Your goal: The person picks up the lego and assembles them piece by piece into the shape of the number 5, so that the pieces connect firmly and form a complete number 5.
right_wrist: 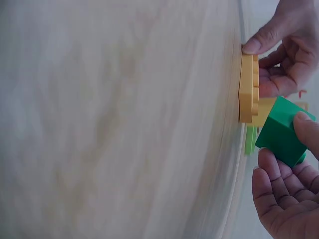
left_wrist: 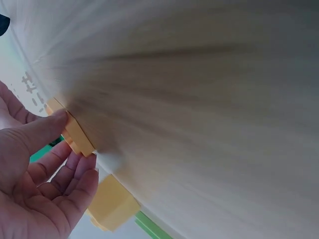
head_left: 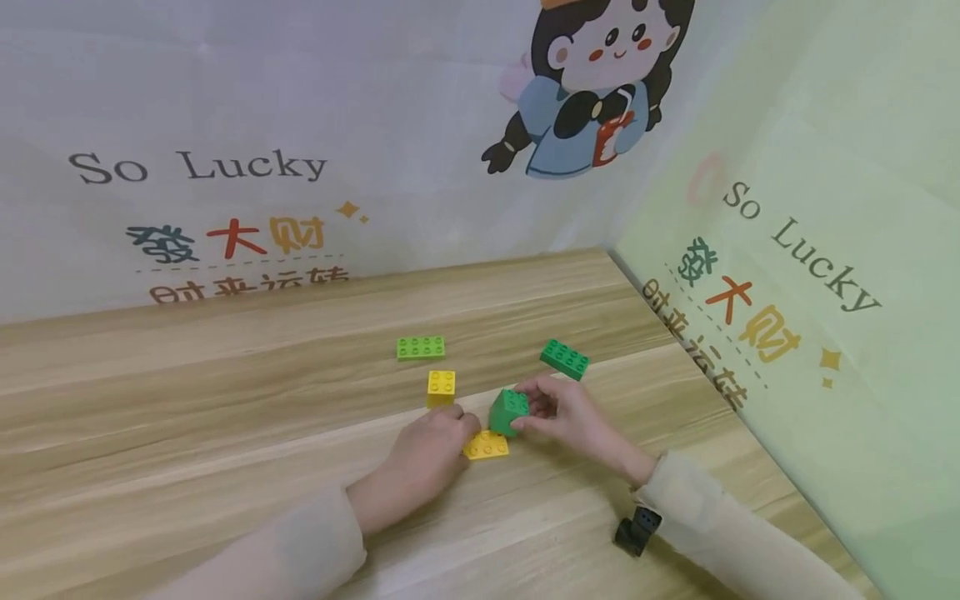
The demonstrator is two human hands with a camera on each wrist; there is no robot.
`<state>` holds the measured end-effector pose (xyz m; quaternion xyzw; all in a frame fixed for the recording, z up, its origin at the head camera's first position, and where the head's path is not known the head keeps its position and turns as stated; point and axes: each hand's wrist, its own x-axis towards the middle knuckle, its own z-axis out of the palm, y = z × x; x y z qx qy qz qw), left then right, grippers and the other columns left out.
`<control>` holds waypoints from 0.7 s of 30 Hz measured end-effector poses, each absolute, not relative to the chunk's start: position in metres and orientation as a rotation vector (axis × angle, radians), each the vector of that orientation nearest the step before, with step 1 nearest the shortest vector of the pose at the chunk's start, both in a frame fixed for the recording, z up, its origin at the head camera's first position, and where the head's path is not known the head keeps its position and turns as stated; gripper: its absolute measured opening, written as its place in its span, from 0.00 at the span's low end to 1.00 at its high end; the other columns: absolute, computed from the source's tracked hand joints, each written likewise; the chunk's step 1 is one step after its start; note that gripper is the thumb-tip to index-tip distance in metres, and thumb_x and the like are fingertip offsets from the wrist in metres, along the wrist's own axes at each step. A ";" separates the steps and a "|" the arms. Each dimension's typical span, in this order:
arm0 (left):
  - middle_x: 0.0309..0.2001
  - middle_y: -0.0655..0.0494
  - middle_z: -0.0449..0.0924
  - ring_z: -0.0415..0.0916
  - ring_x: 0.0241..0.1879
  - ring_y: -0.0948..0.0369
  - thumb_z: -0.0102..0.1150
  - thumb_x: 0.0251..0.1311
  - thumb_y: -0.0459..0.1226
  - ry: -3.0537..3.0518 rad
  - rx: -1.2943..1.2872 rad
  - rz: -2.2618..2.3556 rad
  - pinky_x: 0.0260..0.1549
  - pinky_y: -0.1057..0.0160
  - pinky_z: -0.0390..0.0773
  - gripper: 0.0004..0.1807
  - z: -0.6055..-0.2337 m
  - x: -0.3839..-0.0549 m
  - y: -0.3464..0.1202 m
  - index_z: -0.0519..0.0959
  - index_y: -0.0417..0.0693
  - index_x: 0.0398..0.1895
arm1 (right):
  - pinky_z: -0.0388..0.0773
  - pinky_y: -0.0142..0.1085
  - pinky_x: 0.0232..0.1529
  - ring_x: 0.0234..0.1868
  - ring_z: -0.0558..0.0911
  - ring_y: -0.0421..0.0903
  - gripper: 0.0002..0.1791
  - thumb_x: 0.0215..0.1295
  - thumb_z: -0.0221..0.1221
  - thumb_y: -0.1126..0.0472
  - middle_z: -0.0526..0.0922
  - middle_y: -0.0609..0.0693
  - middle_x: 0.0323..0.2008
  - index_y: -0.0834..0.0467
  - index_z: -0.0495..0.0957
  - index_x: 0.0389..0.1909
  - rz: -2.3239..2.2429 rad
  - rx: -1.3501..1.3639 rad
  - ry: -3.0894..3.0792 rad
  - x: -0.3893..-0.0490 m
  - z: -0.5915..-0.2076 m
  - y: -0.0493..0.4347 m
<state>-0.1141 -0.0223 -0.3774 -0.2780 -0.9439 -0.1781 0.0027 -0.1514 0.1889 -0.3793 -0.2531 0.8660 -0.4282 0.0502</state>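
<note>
Left hand: we find the left hand (head_left: 429,450) pinching one end of the flat yellow brick (head_left: 487,448) between thumb and fingers, a narrow grip; we judge it steadies the brick and leaves the other end exposed.
Flat yellow brick: low and oblong, studs up, at table level before the person.
Right hand: the right hand (head_left: 561,414) holds the green block (head_left: 509,412) by opposite sides, thumb against fingers; we judge this keeps its studded top and underside free.
Green block: tall, smooth-sided, tilted, just by the flat yellow brick's exposed end; we cannot tell whether they touch.
Loose bricks: beyond the hands we note a tall yellow block (head_left: 441,389), a light green brick (head_left: 421,348) and a dark green brick (head_left: 565,359), the last two oblong.
Materials: bricks apparently moulded plastic, round-studded; tabletop (head_left: 187,400) wood-grained.
</note>
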 end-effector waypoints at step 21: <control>0.35 0.51 0.81 0.75 0.32 0.61 0.74 0.41 0.33 -2.901 -0.933 -0.817 0.32 0.63 0.77 0.17 -0.384 -0.118 -0.053 0.81 0.40 0.37 | 0.80 0.30 0.41 0.37 0.80 0.43 0.18 0.53 0.67 0.65 0.82 0.54 0.39 0.66 0.77 0.44 -1.247 -0.866 2.567 -0.136 -0.380 0.167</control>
